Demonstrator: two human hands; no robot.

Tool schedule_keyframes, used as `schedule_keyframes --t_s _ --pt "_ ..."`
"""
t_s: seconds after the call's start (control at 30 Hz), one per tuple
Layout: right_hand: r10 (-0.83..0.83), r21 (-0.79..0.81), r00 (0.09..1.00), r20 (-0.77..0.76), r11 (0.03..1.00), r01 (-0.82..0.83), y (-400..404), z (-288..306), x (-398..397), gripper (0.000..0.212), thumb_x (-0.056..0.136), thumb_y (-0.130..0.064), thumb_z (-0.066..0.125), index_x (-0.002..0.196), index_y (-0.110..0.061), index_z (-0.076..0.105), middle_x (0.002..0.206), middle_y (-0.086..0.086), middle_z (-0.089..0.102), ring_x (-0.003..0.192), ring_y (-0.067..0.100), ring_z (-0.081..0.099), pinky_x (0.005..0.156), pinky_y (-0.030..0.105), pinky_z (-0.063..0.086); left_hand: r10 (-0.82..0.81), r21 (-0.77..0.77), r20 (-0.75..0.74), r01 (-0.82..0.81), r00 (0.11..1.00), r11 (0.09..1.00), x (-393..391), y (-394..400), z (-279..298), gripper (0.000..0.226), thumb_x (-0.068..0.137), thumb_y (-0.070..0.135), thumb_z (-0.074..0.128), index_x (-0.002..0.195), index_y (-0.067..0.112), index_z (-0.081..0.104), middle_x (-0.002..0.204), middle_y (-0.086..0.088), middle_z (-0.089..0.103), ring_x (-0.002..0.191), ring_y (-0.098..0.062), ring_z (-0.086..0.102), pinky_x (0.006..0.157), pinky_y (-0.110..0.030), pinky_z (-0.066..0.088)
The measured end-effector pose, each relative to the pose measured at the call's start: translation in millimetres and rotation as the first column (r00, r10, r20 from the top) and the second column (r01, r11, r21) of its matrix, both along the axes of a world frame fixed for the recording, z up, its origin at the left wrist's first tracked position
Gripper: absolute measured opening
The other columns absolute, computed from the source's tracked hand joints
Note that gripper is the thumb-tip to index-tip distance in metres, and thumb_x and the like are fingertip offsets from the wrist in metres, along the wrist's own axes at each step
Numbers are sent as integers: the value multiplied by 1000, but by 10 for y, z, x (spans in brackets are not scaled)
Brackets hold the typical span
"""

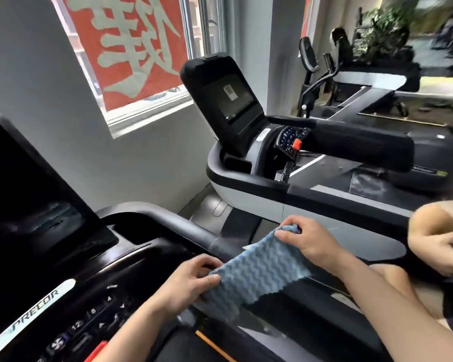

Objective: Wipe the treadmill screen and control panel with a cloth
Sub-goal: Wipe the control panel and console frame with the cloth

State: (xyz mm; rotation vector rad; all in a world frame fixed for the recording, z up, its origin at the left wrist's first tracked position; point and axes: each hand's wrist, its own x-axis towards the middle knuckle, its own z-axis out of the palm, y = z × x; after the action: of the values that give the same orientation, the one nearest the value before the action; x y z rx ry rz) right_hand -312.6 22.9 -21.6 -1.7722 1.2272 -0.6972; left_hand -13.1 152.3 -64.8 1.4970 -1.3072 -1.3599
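A blue cloth (256, 273) with a wavy pattern is stretched between both my hands, over the right handrail of the near treadmill. My left hand (188, 283) grips its lower left end. Its upper right corner is pinched by my right hand (309, 241). The near treadmill's dark screen (37, 205) fills the left side. Below it lies the black control panel (89, 317) with number keys and a white brand strip.
A second treadmill with a tilted screen (230, 100) and a keypad with a red stop clip (296, 145) stands to the right. Another person's hands (439, 246) show at the right edge. A window with a red banner (131, 48) is behind.
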Motion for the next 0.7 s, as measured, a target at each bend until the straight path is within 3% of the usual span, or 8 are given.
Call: schedule_keyframes --t_s 0.07,0.17,0.33,0.4,0.47,0.57,0.7 --pt "43 19 994 -101 999 -41 -286 -154 -16 13 89 -34 80 83 -27 72 73 -11 70 66 2 60 67 27 48 9 82 4 -10 1000 997 -177 -121 -251 21 95 13 72 116 13 70 106 -17 78 89 -24 72 72 -37 57" --pt "119 88 972 -201 991 -103 -694 -408 71 14 87 -33 81 83 -23 73 75 -7 70 68 6 59 68 29 48 73 250 14 -74 997 965 -386 -305 -593 17 98 7 67 115 7 67 98 -11 77 85 -18 73 63 -37 60" --pt "221 138 922 -319 973 -186 -1350 -828 418 14 84 -30 82 82 -23 70 80 -5 69 79 15 64 70 31 48 209 362 96 -230 973 903 -448 -691 -935 11 91 8 68 101 12 70 96 -13 76 86 -21 75 73 -53 65" --pt "245 126 897 -367 969 -213 -1559 -958 589 14 83 -30 81 86 -22 70 86 -6 68 87 18 65 74 31 48 256 359 182 -307 949 882 -407 -841 -1025 11 83 14 69 93 15 72 97 -17 75 87 -24 75 68 -52 66" --pt "239 102 888 -393 971 -217 -1738 -1104 758 16 83 -30 81 91 -19 71 93 -3 68 92 20 65 79 32 49 274 334 292 -367 916 868 -357 -983 -1077 12 76 20 67 86 21 73 90 -10 75 84 -21 74 63 -39 65" --pt "201 84 906 -372 979 -183 -1924 -1319 967 18 84 -29 78 94 -18 69 97 1 70 92 24 65 80 35 51 213 273 478 -374 852 886 -267 -1118 -1113 9 79 25 64 82 30 71 79 8 75 76 -5 69 63 -17 50" --pt "156 125 935 -319 985 -121 -2029 -1541 1121 16 85 -30 75 91 -20 63 90 0 69 88 24 65 82 40 55 317 225 486 -467 814 855 -192 -1238 -1248 10 80 30 62 83 27 71 78 8 76 80 -12 72 77 -36 60"
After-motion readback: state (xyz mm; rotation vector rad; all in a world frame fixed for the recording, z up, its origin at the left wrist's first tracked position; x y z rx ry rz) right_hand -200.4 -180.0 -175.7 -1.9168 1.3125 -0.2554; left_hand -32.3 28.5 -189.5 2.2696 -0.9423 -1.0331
